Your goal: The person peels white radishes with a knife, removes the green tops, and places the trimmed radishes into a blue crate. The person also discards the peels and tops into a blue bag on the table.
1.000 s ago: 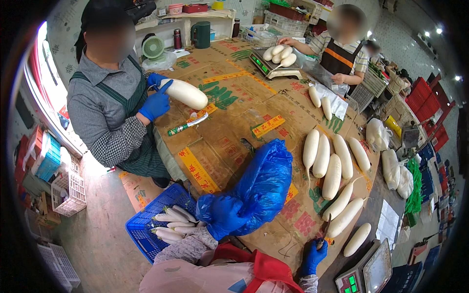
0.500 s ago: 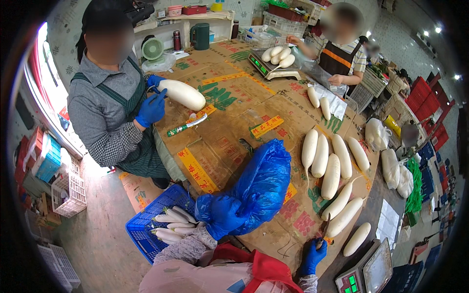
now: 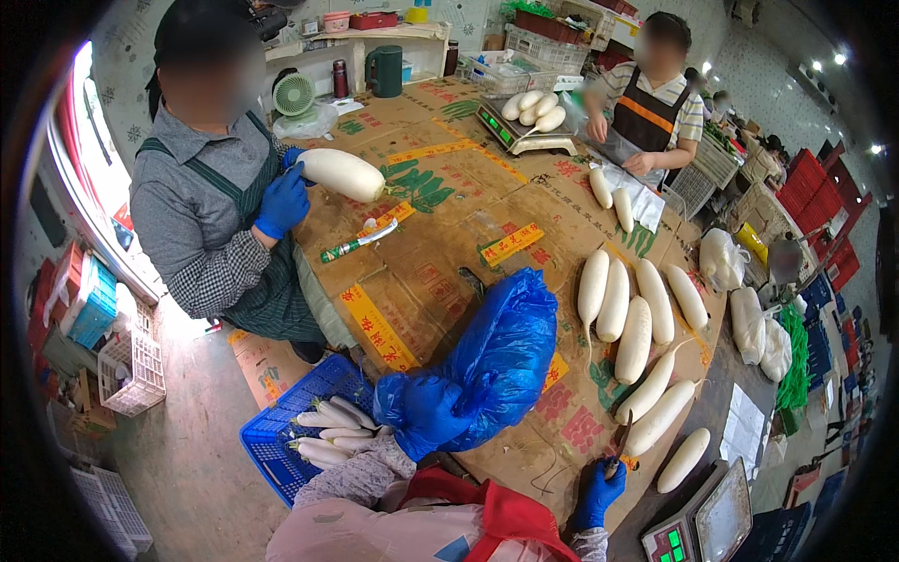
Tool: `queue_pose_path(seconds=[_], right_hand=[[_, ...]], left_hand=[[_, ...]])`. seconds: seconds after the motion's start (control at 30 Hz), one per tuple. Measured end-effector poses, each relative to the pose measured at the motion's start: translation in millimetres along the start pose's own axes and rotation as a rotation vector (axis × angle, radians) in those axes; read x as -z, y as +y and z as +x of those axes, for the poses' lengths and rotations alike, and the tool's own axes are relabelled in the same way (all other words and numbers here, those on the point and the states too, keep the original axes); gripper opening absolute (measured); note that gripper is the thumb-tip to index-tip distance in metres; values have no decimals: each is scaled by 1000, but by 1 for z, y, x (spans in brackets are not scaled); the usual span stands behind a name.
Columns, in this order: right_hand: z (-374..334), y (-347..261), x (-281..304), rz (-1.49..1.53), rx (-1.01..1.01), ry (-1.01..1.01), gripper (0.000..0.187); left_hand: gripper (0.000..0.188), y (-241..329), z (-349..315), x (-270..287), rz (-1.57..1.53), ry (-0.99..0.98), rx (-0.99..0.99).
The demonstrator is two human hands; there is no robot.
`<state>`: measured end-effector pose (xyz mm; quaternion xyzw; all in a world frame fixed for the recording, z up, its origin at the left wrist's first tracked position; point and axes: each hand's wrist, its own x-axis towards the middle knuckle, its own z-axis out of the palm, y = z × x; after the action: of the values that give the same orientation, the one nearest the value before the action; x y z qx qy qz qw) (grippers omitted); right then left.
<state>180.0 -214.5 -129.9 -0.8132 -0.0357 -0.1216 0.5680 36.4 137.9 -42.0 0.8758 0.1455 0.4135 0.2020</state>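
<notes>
My left hand (image 3: 433, 412), in a blue glove, grips the near end of a full blue plastic bag (image 3: 510, 347) at the table's front edge. What the bag holds is hidden. At the lower right my right hand (image 3: 599, 495), also gloved in blue, is closed round the handle of a knife (image 3: 624, 433), blade pointing away from me. Just beyond the blade lies a long white daikon radish (image 3: 663, 416). More daikon (image 3: 635, 339) lie loosely together on the right side of the table.
Cardboard covers the table (image 3: 440, 225). By my left arm a blue basket (image 3: 272, 450) holds several small white radishes. A scale (image 3: 721, 515) stands at lower right; another scale (image 3: 524, 136) bears daikon. A peeler-like tool (image 3: 361, 241) lies near a co-worker holding a daikon (image 3: 342, 174).
The co-worker at left has shifted the daikon slightly up and left. Across the table, the other person's hands have moved over a clear bag. Both my hands stay in place.
</notes>
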Motion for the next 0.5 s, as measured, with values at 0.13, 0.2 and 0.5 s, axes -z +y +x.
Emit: queue_pose_path(seconds=[0.13,0.2,0.5], right_hand=[[-1,-9,-1,23,-2,-3,12],[-1,-7,0,25,1,-7,12],[0,-5,0,-14,20,6,12]], left_hand=[[30,-4,-2,-1,-8,-42,12],[31,0,1,0,-26,3,-3],[33,2,2,1,-19,29,-17]])
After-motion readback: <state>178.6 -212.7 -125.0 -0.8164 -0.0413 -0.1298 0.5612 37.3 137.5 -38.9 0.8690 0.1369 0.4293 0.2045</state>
